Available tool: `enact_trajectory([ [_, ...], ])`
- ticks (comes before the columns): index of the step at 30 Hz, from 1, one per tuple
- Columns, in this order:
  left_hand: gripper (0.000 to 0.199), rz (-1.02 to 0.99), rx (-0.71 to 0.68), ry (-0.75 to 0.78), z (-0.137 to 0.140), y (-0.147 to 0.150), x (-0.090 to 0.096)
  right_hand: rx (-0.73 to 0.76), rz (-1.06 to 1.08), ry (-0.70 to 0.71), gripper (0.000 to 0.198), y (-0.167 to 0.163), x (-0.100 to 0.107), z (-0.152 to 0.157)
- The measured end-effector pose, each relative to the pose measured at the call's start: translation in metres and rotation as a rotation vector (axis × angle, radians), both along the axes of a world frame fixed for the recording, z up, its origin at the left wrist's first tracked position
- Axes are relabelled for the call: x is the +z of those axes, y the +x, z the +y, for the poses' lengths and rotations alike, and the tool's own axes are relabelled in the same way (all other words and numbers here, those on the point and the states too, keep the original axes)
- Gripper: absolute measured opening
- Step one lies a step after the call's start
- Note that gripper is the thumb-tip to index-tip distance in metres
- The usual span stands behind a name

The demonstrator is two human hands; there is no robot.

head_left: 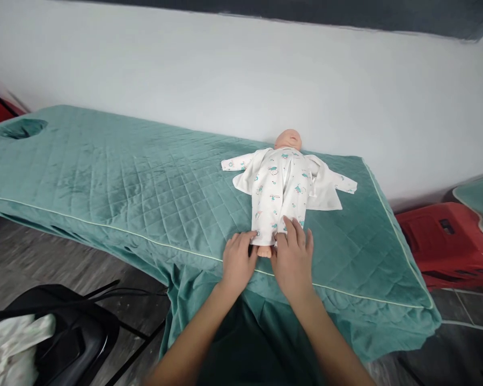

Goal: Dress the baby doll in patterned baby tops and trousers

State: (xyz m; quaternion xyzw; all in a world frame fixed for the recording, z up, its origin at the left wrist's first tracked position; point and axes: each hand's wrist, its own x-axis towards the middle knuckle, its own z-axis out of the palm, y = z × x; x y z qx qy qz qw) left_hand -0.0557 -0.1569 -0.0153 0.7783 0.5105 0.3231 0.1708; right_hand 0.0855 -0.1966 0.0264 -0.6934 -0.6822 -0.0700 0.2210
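A baby doll [288, 139] lies on its back on the green padded bed, its head near the wall. Patterned white baby trousers [274, 187] lie over its body and legs, and a white baby shirt [324, 188] spreads out beneath with both sleeves stretched sideways. My left hand [238, 260] pinches the hem of one trouser leg, where a bare doll foot [264, 252] pokes out. My right hand [294, 260] is closed on the lower end of the other leg, its fingers on top of the cloth. The second foot is hidden by that hand.
The quilted green bed cover [145, 177] stretches left to a face hole [23, 128]. A red plastic stool [446, 241] stands past the right end. At lower left are a black chair [64, 338] and pale cloth [14, 348]. A wall [177, 69] borders the far side.
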Motion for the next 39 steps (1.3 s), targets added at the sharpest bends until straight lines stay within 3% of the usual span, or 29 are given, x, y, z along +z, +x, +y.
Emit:
enact_trajectory([
  [6, 0.023, -0.034, 0.0, -0.019, -0.002, -0.003, -0.001, 0.019, 0.019, 0.02, 0.008, 0.002, 0.001, 0.002],
  [14, 0.024, -0.185, -0.055, -0.103, -0.017, -0.008, 0.001, 0.116, 0.088, 0.074, 0.005, 0.01, 0.018, -0.014],
  [19, 0.007, -0.048, -0.074, -0.029, -0.024, -0.007, 0.002, 0.123, 0.043, 0.069, 0.009, 0.008, 0.016, -0.019],
  [25, 0.011, -0.004, -0.119, 0.035, -0.022, -0.012, 0.005, 0.242, 0.061, 0.057, 0.01, 0.017, 0.016, -0.017],
  [28, 0.008, -0.102, -0.126, 0.043, -0.02, -0.014, 0.004, 0.302, 0.082, 0.093, 0.012, 0.02, 0.021, -0.016],
  [33, 0.023, -0.294, -0.173, -0.008, -0.013, -0.014, 0.005, 0.324, 0.097, 0.077, 0.012, 0.018, 0.018, -0.013],
  [39, 0.013, -0.389, -0.157, -0.023, -0.006, -0.009, 0.01, 0.273, 0.101, 0.044, 0.013, 0.019, 0.006, -0.013],
])
